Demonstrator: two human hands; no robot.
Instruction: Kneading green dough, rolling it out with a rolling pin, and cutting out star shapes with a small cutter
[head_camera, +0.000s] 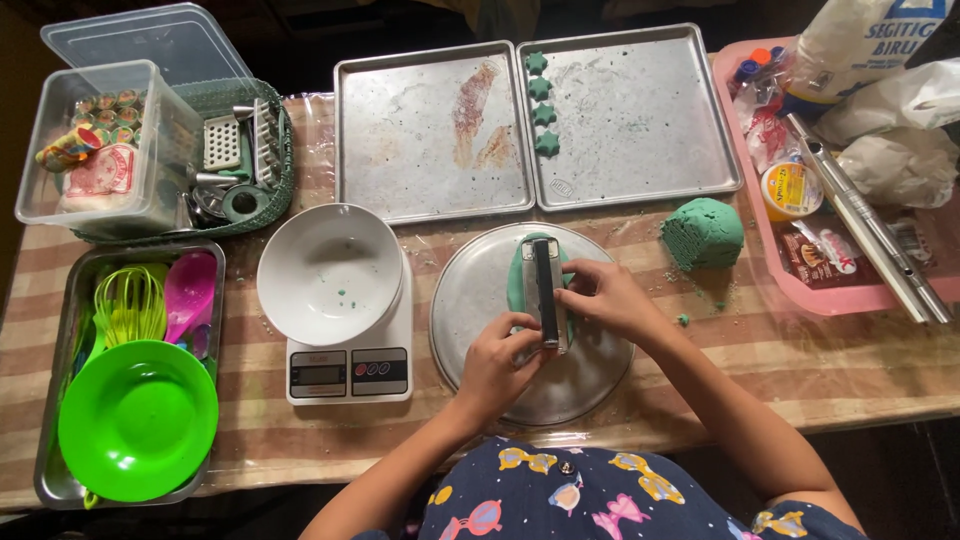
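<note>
Dough press, a narrow metal bar, lies on a green dough strip on the round plate. Left hand pinches its near end, grip closed on it. Right hand clamps its side, fingers shut on it. Scale with white bowl sits just left of the plate, dough lump right, trays behind with four green stars.

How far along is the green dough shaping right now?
Done: four green star pieces sit in a column on the right baking tray. In hand: the left hand and right hand hold a metal press over green dough on the round plate. Left: a dough lump on the table; the left tray holds none.
</note>
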